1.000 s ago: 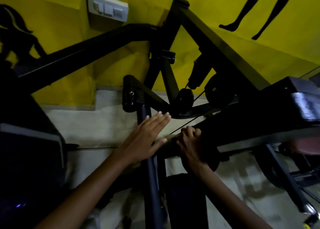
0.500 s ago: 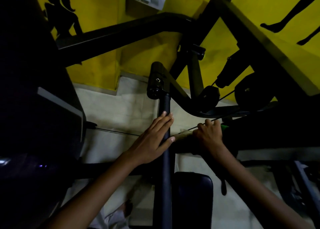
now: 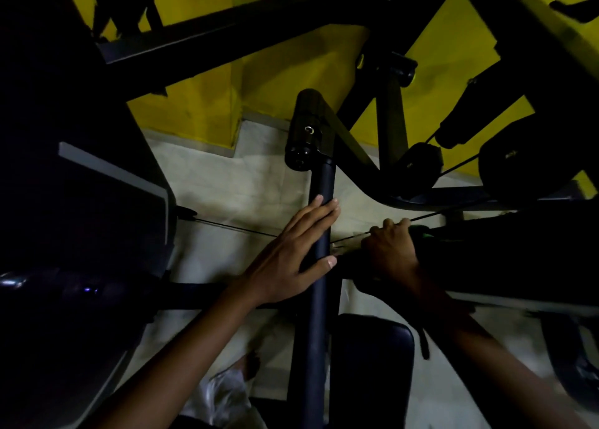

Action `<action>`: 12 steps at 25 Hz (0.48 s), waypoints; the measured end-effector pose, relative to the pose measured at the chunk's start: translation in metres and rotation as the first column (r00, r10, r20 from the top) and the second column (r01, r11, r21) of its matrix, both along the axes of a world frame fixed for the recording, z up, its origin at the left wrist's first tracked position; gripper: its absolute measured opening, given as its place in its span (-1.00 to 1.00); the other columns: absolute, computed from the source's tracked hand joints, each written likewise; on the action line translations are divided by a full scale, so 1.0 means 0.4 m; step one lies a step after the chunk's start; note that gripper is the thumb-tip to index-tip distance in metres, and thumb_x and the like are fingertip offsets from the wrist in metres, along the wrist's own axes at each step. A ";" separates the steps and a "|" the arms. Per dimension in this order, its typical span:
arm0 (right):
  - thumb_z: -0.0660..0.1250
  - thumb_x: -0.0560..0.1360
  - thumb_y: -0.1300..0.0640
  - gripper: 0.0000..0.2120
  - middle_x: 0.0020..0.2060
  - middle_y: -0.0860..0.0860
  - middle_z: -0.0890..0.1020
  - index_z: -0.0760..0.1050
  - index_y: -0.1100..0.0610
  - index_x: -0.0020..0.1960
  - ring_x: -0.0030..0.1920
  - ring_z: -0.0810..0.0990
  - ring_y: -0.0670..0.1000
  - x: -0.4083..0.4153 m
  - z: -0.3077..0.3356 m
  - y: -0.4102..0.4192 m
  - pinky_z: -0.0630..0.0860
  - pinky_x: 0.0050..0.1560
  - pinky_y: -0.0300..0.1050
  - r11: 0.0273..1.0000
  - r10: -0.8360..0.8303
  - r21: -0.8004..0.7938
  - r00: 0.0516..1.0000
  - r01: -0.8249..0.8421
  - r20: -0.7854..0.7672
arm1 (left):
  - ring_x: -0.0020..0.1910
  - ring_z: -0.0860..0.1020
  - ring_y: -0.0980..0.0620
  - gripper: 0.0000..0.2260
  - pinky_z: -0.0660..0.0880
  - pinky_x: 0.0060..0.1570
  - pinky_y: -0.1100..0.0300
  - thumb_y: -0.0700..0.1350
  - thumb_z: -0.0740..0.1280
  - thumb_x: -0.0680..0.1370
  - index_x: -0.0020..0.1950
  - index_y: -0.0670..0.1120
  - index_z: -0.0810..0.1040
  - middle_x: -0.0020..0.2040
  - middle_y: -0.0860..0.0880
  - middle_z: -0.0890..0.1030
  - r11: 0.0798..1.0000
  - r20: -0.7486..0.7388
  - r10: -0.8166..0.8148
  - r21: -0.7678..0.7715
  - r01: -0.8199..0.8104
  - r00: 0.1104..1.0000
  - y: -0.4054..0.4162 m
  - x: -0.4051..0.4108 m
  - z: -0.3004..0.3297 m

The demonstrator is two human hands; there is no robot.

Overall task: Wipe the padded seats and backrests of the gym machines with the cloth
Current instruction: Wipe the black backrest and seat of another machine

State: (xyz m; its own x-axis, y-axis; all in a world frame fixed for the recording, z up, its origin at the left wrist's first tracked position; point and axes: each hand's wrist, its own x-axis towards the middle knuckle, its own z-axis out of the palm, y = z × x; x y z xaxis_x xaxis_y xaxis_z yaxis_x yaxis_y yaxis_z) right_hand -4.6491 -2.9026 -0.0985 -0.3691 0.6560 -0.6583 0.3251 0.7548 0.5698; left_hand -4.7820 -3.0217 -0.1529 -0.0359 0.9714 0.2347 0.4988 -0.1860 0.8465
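Your left hand (image 3: 293,253) rests flat-fingered on the black upright machine post (image 3: 319,234), your right hand (image 3: 393,250) curls around a barely visible green cloth (image 3: 421,231) at the dark padded bench's (image 3: 518,260) near edge; progress indeterminate, black seat pad (image 3: 372,363) below apparently pending.

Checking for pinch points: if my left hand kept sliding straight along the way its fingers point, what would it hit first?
Likely the padded roller capping the black post. The left hand rests flat on that post, fingers pointing up along it, with only bare post between. Depth is hard to judge.
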 end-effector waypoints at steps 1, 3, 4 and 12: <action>0.08 0.60 -0.08 -0.61 0.29 0.08 0.46 0.41 0.07 0.32 0.30 0.36 0.16 -0.010 -0.022 -0.001 0.24 0.32 0.12 1.000 -0.020 -0.010 1.000 0.021 0.022 | 0.55 -0.03 0.05 -0.42 -0.01 0.49 0.20 0.01 0.23 0.56 0.52 -0.17 0.17 0.55 -0.02 0.13 1.000 -0.006 -0.019 0.000 0.019 1.000 0.003 -0.007 -0.001; 0.07 0.59 -0.13 -0.56 0.30 0.10 0.44 0.39 0.07 0.36 0.32 0.35 0.17 -0.024 -0.058 0.000 0.23 0.33 0.12 0.999 -0.032 -0.036 0.998 0.034 0.051 | 0.55 -0.03 0.06 -0.39 -0.01 0.49 0.21 0.03 0.27 0.55 0.52 -0.17 0.17 0.55 -0.02 0.14 0.999 -0.030 -0.055 -0.005 0.054 0.998 0.004 -0.023 0.003; 0.07 0.59 -0.14 -0.55 0.31 0.10 0.43 0.38 0.07 0.36 0.32 0.34 0.17 -0.021 -0.066 0.005 0.23 0.33 0.11 0.999 -0.011 -0.033 0.999 0.012 0.040 | 0.55 -0.03 0.06 -0.38 -0.01 0.48 0.22 0.03 0.29 0.54 0.52 -0.17 0.18 0.55 -0.02 0.14 0.998 -0.039 -0.064 -0.004 0.063 0.997 0.005 -0.029 0.007; 0.03 0.62 -0.06 -0.57 0.34 0.13 0.40 0.36 0.13 0.38 0.35 0.32 0.19 -0.029 -0.147 0.028 0.19 0.37 0.16 0.997 -0.006 -0.071 0.998 0.011 0.065 | 0.55 -0.04 -0.01 -0.33 -0.09 0.48 0.24 0.01 0.34 0.51 0.52 -0.20 0.16 0.55 -0.07 0.13 0.996 -0.005 -0.085 -0.003 0.085 0.996 0.026 -0.043 -0.001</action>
